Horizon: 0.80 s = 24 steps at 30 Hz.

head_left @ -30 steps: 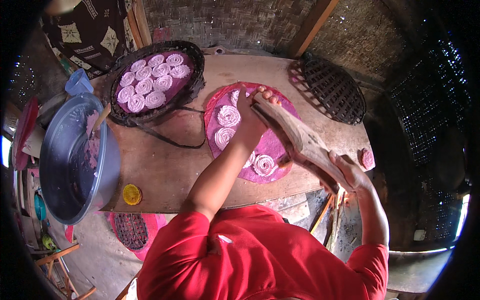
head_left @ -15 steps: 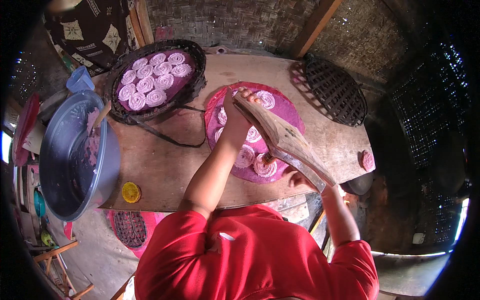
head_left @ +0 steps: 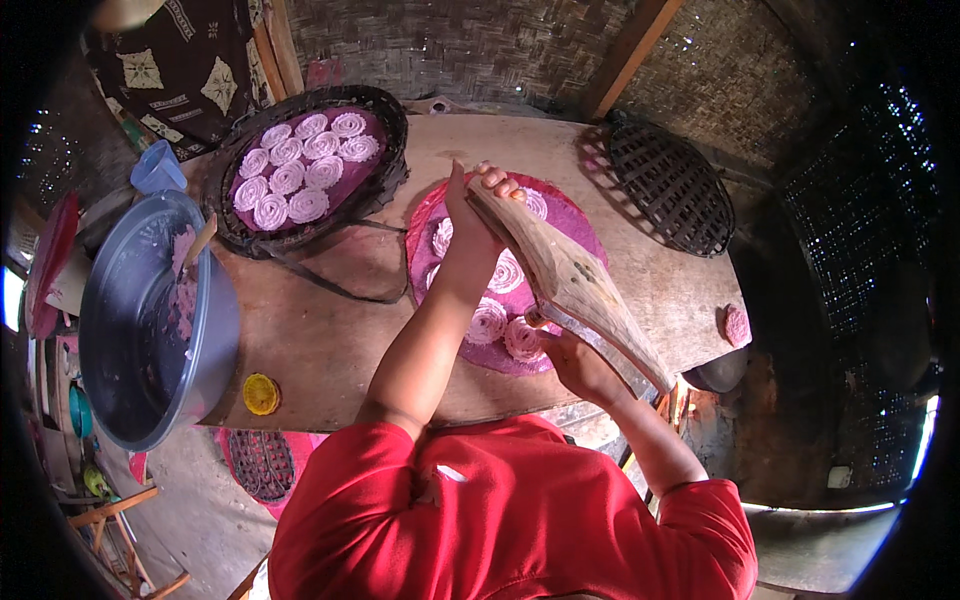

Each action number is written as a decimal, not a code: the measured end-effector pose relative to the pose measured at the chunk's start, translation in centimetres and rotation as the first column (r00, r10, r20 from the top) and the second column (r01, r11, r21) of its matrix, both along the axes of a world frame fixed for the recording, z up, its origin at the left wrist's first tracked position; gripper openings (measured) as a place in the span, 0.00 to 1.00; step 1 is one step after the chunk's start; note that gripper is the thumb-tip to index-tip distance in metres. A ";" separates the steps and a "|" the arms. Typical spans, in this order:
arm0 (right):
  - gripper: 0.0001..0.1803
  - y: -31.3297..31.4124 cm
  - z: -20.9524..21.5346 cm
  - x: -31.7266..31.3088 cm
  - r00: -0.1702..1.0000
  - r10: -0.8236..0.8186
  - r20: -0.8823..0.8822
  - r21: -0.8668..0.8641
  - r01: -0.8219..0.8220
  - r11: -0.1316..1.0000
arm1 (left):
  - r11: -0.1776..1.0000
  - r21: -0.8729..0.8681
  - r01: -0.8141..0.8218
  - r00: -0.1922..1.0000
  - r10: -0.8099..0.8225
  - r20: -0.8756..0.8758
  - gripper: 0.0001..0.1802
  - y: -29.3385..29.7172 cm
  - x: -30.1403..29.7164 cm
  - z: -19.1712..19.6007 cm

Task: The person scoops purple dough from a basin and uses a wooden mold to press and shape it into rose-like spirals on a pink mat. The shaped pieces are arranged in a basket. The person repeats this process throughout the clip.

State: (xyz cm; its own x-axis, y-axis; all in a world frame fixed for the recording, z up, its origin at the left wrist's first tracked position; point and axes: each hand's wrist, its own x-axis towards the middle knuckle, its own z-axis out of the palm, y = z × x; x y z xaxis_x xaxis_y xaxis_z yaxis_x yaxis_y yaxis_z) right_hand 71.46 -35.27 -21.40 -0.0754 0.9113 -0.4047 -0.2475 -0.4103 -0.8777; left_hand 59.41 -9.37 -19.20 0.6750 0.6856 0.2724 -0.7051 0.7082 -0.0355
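My left hand (head_left: 482, 205) is wrapped round the far end of a long wooden hand press (head_left: 580, 278), which slants down toward my right forearm. Beneath the press lies a round purple mat (head_left: 575, 225) with a red rim, bearing several pink dough rosettes (head_left: 487, 321). My right hand (head_left: 580, 362) is at the underside of the press, fingers bent in by its nozzle. Those fingertips sit close against the nearest rosette (head_left: 522, 341); what they pinch, if anything, is hidden. Part of the mat is covered by the press and my left forearm.
A dark woven basket (head_left: 393, 165) with more rosettes stands far left, its strap trailing over the wooden table (head_left: 320, 375). Left of the table is a big grey-blue basin (head_left: 130, 330) with pink dough and a wooden stick. A yellow mould (head_left: 261, 394), a black openwork basket (head_left: 672, 185) and a pink lump (head_left: 736, 325) lie around.
My right hand has moved left and inward from the press's near side to the nozzle and nearest rosette. My left hand keeps its grip on the press, which has barely shifted.
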 end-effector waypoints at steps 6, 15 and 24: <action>0.45 -0.7 7.7 4.0 0.988 0.013 -0.153 -0.056 -0.021 0.998 | 0.991 0.062 0.116 0.989 -0.110 -0.103 0.36 2.2 2.0 3.4; 0.43 2.5 8.2 5.0 0.895 0.097 0.436 -0.293 0.039 0.955 | 0.976 -0.164 0.142 0.970 -0.170 -0.173 0.31 3.2 6.9 -5.3; 0.45 3.1 11.0 5.3 0.765 0.102 0.636 -0.199 0.034 0.979 | 0.986 -0.161 0.049 0.982 -0.077 -0.171 0.33 3.1 6.0 -1.5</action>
